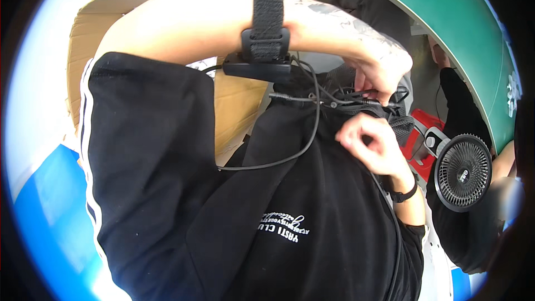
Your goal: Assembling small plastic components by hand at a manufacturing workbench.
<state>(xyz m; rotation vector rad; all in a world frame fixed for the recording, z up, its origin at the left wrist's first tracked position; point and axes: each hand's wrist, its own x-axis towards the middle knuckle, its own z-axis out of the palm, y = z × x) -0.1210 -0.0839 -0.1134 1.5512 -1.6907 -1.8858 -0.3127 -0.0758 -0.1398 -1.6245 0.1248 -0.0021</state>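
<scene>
My left arm bends across the top of the view, and my left hand (383, 78) points down at my waist. Its fingers are closed on a black cable (356, 101) with plug-like connectors, beside a dark mesh-sided pouch (400, 125). Just below it, over my black shirt (312, 195), is my right hand (370, 140), its fingers curled in toward the thumb. The right fingertips are slightly smeared, and I cannot make out anything between them. A strapped black box (257, 68) sits on my left forearm; its cable loops down across my shirt.
An open cardboard box (83, 33) stands at the left. A green table (446, 17) curves along the upper right. At the right are a black round fan (462, 173), a red plastic object (426, 120), and another person's dark sleeve (465, 103) and hand.
</scene>
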